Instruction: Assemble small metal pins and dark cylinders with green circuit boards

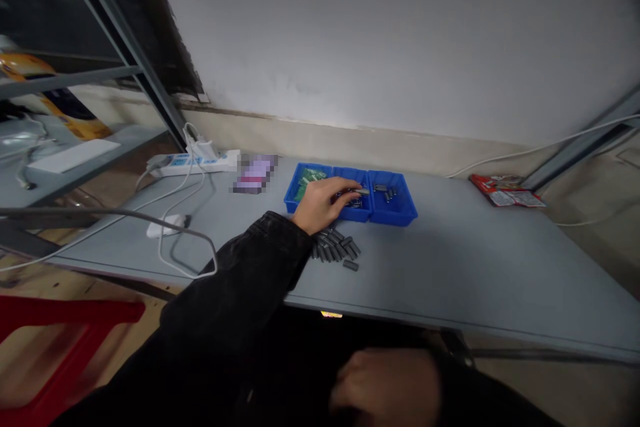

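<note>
The left hand (320, 207), fingers curled, reached into the blue parts tray (393, 219) at 12 o'clock, grip unclear. The right hand (383, 383) lay below the tabletop (475, 267), state unclear. The loose dark cylinders (335, 247) at 6 o'clock from the tray looked stiff and slippery, best pinched across their sides.

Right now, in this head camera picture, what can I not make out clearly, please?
All in the head view:
What the left hand touches: its fingers hide it, in the middle compartment of the blue tray.
Right hand: blurred and cut off by the bottom edge.
Green parts: too small to identify.
Purple item: pixelated.
</note>
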Available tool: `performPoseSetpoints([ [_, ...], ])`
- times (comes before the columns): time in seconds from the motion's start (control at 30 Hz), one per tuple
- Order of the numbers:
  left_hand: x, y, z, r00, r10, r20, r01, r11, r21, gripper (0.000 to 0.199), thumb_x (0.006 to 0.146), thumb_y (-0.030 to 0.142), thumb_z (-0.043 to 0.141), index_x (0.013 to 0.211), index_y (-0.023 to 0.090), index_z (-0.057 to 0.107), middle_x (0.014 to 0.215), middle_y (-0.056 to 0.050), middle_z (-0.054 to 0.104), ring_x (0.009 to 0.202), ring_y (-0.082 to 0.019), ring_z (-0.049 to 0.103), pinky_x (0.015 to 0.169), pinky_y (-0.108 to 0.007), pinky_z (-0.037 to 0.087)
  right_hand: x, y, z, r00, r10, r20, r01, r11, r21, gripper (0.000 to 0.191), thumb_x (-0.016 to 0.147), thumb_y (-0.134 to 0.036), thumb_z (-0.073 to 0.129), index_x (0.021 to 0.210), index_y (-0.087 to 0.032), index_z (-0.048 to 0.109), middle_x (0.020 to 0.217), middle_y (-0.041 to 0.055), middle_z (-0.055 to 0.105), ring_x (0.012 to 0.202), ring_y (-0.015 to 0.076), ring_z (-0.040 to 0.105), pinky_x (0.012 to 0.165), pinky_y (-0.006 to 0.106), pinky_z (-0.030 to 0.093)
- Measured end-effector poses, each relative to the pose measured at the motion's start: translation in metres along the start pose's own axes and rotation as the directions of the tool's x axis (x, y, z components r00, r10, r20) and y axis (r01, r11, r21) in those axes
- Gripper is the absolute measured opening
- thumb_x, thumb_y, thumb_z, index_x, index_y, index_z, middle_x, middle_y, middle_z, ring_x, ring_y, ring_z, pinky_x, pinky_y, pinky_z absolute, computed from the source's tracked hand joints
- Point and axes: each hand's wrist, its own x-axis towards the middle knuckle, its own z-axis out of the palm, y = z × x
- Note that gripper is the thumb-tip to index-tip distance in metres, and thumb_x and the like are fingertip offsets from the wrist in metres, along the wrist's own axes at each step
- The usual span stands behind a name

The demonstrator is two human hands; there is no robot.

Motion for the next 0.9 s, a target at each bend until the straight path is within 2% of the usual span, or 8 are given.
performPoseSetpoints([
  [0.07, 0.0, 0.0, 0.0, 1.0, -0.008, -0.004, 0.008, 1.0, -0.008, 0.016, 0.095, 0.025, 0.063, 0.106, 0.016, 0.07, 0.101, -0.007, 0.075, 0.09, -0.015, 0.071, 0.084, -0.029, 0.058, -0.036, -0.022, -0.047, 0.992, -0.121, 0.036, 0.118, 0.99, 0.073, 0.023, 0.092, -0.02, 0.062, 0.112, -0.023, 0.071, 0.096, 0.0014, 0.076, 0.085, 0.0146, 0.071, 0.075, 0.022, 0.054],
  [0.17, 0.0, 0.002, -0.001, 1.0, -0.024, -0.004, 0.024, 1.0, -0.013, 0.015, 0.095, 0.024, 0.062, 0.105, 0.016, 0.07, 0.101, -0.007, 0.075, 0.09, -0.015, 0.071, 0.084, -0.03, 0.058, -0.078, -0.032, -0.127, 0.892, -0.081, -0.444, 0.068, 0.997, -0.047, 0.012, 0.093, -0.029, 0.063, 0.099, -0.025, 0.073, 0.079, 0.0, 0.073, 0.066, 0.0131, 0.066, 0.059, 0.024, 0.052],
  [0.23, 0.001, 0.003, -0.003, 0.999, -0.039, -0.012, 0.039, 0.999, -0.01, 0.015, 0.095, 0.024, 0.062, 0.105, 0.016, 0.07, 0.101, -0.007, 0.075, 0.09, -0.015, 0.071, 0.085, -0.031, 0.058, -0.083, -0.018, -0.168, 0.683, -0.095, -0.724, 0.008, 0.992, -0.123, 0.015, 0.095, -0.031, 0.06, 0.087, -0.023, 0.07, 0.068, -0.0016, 0.066, 0.056, 0.0117, 0.06, 0.051, 0.023, 0.047],
  [0.27, 0.001, 0.004, -0.003, 0.999, -0.048, -0.018, 0.048, 0.999, -0.006, 0.015, 0.095, 0.024, 0.062, 0.105, 0.016, 0.07, 0.101, -0.007, 0.075, 0.09, -0.015, 0.071, 0.085, -0.031, 0.058, -0.079, -0.006, -0.181, 0.486, -0.144, -0.862, -0.031, 0.983, -0.182, 0.018, 0.095, -0.033, 0.06, 0.083, -0.022, 0.068, 0.064, -0.002, 0.062, 0.053, 0.0115, 0.056, 0.049, 0.024, 0.044],
  [0.33, 0.002, 0.005, -0.005, 0.996, -0.075, -0.04, 0.075, 0.997, 0.005, 0.016, 0.095, 0.025, 0.062, 0.105, 0.016, 0.071, 0.101, -0.007, 0.075, 0.09, -0.016, 0.071, 0.084, -0.032, 0.058, -0.061, 0.022, -0.193, 0.132, -0.293, -0.947, -0.158, 0.937, -0.312, 0.02, 0.094, -0.034, 0.06, 0.081, -0.02, 0.065, 0.064, -0.0017, 0.059, 0.054, 0.0115, 0.051, 0.052, 0.025, 0.042],
  [0.37, 0.002, 0.005, -0.005, 0.994, -0.093, -0.055, 0.094, 0.995, 0.011, 0.016, 0.095, 0.026, 0.062, 0.105, 0.016, 0.071, 0.101, -0.007, 0.075, 0.089, -0.016, 0.071, 0.083, -0.031, 0.058, -0.049, 0.036, -0.194, 0.053, -0.363, -0.93, -0.236, 0.901, -0.365, 0.02, 0.094, -0.034, 0.059, 0.081, -0.02, 0.065, 0.066, -0.0012, 0.059, 0.056, 0.0118, 0.05, 0.055, 0.026, 0.043],
  [0.67, 0.002, 0.002, -0.004, 0.972, -0.172, -0.16, 0.178, 0.984, 0.02, 0.015, 0.093, 0.025, 0.064, 0.102, 0.016, 0.072, 0.097, -0.006, 0.075, 0.081, -0.013, 0.069, 0.076, -0.026, 0.056, 0.004, 0.084, -0.162, 0.191, -0.522, -0.831, -0.354, 0.753, -0.554, 0.022, 0.096, -0.026, 0.053, 0.113, -0.018, 0.063, 0.103, 0.0085, 0.07, 0.093, 0.0215, 0.065, 0.084, 0.036, 0.052],
  [0.9, 0.004, 0.003, -0.004, 0.974, -0.162, -0.159, 0.166, 0.986, 0.011, 0.015, 0.093, 0.025, 0.064, 0.102, 0.016, 0.072, 0.097, -0.006, 0.076, 0.081, -0.013, 0.069, 0.08, -0.028, 0.057, 0.016, 0.087, -0.157, 0.164, -0.474, -0.865, -0.315, 0.806, -0.501, 0.021, 0.099, -0.023, 0.048, 0.114, -0.02, 0.063, 0.104, 0.0076, 0.07, 0.097, 0.0213, 0.065, 0.088, 0.038, 0.052],
])
